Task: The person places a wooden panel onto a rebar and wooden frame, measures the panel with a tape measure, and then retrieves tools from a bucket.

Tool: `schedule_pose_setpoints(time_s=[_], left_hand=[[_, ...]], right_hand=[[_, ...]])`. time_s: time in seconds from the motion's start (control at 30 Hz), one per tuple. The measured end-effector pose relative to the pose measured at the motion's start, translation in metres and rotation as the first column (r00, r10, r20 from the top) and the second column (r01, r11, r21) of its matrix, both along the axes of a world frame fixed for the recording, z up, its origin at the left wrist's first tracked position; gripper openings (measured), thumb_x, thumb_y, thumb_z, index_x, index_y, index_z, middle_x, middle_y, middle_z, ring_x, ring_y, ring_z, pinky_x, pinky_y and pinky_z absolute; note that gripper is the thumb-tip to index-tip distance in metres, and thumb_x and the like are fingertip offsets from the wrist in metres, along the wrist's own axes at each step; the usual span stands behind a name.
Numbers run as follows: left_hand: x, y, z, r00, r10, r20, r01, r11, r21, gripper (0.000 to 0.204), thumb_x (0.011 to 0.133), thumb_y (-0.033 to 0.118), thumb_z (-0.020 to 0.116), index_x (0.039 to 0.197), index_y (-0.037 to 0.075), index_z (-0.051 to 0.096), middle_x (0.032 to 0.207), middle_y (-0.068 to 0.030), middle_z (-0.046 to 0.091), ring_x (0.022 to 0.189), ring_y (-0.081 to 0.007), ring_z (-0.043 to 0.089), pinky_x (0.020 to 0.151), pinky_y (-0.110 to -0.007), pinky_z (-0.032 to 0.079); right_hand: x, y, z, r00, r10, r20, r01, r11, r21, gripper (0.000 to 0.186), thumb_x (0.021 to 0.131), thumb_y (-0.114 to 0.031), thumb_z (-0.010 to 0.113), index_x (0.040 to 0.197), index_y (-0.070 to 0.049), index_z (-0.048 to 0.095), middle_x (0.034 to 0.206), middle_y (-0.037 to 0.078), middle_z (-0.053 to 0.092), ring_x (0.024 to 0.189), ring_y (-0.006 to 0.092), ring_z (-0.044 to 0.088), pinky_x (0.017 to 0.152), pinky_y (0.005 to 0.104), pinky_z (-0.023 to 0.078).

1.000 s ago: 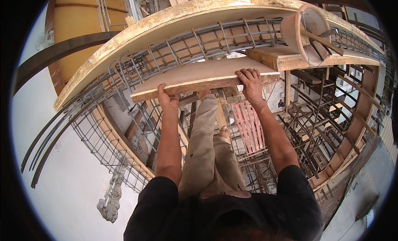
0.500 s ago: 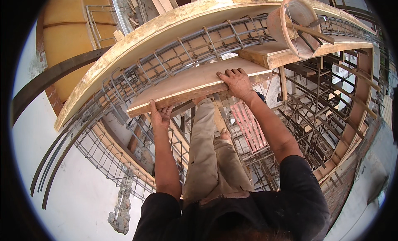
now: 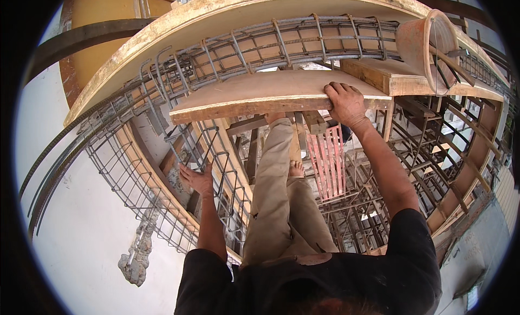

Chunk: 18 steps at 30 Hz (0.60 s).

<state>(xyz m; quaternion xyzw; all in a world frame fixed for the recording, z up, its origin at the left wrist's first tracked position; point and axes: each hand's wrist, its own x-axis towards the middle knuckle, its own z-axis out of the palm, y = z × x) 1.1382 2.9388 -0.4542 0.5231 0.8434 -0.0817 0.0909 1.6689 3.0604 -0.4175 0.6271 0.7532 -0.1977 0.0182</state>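
Observation:
A plywood panel (image 3: 260,90) with a timber batten along its near edge lies in front of me, beside a long rebar cage (image 3: 281,38). My right hand (image 3: 348,103) grips the panel's near edge towards its right end, fingers on the top face. Below the panel's left end, my left hand (image 3: 197,179) is off the wood, its fingers apart and holding nothing. It is beside a lower rebar cage (image 3: 219,163). To the right, another plywood-and-timber panel (image 3: 403,76) adjoins the first one.
An orange bucket (image 3: 417,44) holding tools sits on the right panel. Curved plywood formwork (image 3: 216,17) runs behind the cage. Under my legs are timbers, a red slatted panel (image 3: 326,163) and scaffolding poles (image 3: 428,158). Bent rebar ends (image 3: 40,187) stick out at left.
My left hand has let go of the panel's left end and dropped below it. My right hand keeps its hold. The view has shifted, so the bucket appears farther right.

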Motion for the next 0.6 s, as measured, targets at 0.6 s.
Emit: schedule_pose_setpoints(time_s=[0.6], left_hand=[[-0.015,-0.052,-0.034,0.982,0.100,-0.158,-0.080,0.989,0.128,0.096,0.069,0.037,0.080,0.141,-0.004,0.031,0.125,-0.0258,0.049,0.112,-0.0410,0.054,0.095,-0.046,0.047]], right_hand=[[-0.010,-0.002,-0.004,0.964,-0.039,0.264,0.034,0.999,0.022,0.043,0.076,-0.025,0.071,0.114,-0.015,0.053,0.111,0.009,0.064,0.102,0.0351,0.063,0.080,0.0466,0.052]])
